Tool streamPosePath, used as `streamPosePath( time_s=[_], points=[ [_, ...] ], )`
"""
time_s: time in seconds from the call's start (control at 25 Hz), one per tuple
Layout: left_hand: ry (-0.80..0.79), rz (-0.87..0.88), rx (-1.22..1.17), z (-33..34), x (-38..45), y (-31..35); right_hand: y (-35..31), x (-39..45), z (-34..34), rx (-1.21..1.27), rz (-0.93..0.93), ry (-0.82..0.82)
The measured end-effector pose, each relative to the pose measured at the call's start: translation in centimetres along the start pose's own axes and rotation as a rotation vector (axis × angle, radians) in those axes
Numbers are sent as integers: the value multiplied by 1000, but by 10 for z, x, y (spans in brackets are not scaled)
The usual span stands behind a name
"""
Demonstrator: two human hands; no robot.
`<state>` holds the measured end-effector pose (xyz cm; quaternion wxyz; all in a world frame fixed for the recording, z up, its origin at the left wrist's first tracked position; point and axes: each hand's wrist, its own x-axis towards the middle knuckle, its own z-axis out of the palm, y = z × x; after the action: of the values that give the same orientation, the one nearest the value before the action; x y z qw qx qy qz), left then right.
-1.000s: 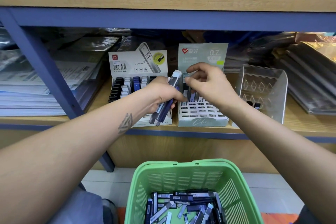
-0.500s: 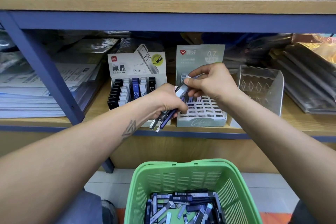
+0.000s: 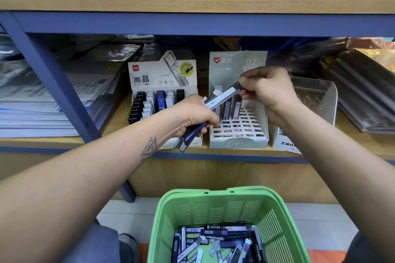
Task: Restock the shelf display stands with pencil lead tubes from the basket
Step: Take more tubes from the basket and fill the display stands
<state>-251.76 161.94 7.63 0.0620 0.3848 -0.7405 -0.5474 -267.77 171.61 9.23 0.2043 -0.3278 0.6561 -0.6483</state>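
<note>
My left hand [image 3: 195, 116] grips a bundle of lead tubes [image 3: 189, 137] whose ends stick out below the fist, in front of the shelf edge. My right hand [image 3: 267, 88] pinches the upper end of one grey tube [image 3: 224, 96] that slants down to the left hand. Behind it stands the pale green 0.7 display stand [image 3: 238, 143], a few tubes upright in its back rows and most grid slots bare. To its left the white HB 0.5 stand [image 3: 162, 77] holds rows of black, white and blue tubes. The green basket [image 3: 215, 200] below holds several loose tubes [image 3: 215, 243].
A clear acrylic stand [image 3: 316, 98] sits right of the green stand. Stacked paper packs [image 3: 42, 111] lie on the left behind a slanted blue shelf post [image 3: 57, 89], dark folders [image 3: 363, 92] on the right. A blue beam [image 3: 192, 23] runs overhead.
My right hand has moved back from the stand's rear row to the bundle in the left hand and now lifts one grey tube up and to the right. The left hand has dropped slightly.
</note>
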Motion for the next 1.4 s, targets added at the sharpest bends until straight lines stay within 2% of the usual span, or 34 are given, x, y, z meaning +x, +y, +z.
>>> streamPosePath(
  time_s=[0.16,0.36,0.44,0.56,0.72,0.88,1.08,1.24,1.4],
  points=[
    [-7,-20,-32,-4,-1,-1,2,5,-12,161,23,49],
    [75,-184,-88,-16,3,-3,13,4,-21,260,73,-107],
    [109,-170,-166,-21,5,-1,15,1,-17,209,57,-187],
    [185,-61,-247,-21,5,3,16,-2,-11,131,40,-256],
    [121,16,-188,-14,2,6,19,-3,-5,113,36,-277],
    [106,17,-166,-9,0,8,17,-5,-4,77,-24,-266],
    [214,-49,-206,-13,7,3,10,0,-8,-111,-235,-126],
    [222,-81,-157,-11,8,2,18,-3,1,-308,-352,-166],
    [214,-93,-138,-9,10,2,19,-4,3,-357,-353,-191]
  ],
)
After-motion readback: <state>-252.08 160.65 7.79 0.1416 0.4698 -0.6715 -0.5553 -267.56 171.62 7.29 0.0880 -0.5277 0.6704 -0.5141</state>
